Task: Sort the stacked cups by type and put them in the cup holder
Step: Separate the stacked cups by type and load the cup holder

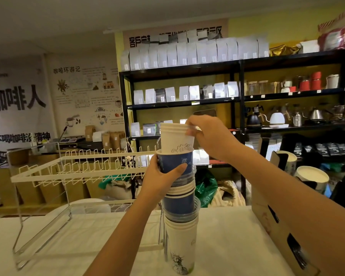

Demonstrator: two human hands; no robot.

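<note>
A tall mixed stack of cups [180,206] stands on the white table: white paper cups, blue paper cups and clear plastic cups nested together. My left hand [161,179] grips the upper blue cup [174,161] near the top of the stack. My right hand [208,136] pinches the rim of the topmost white cups [175,139], which sit partly raised out of the blue cup. The white wire cup holder [76,172] stands to the left of the stack, and I see no cups in its upper row.
A brown cardboard carrier [281,234] lies on the table at the right. Black shelves [239,100] with coffee bags and kettles fill the background. White round tubs [312,176] stand behind my right forearm. The table [88,246] stretches out under the holder.
</note>
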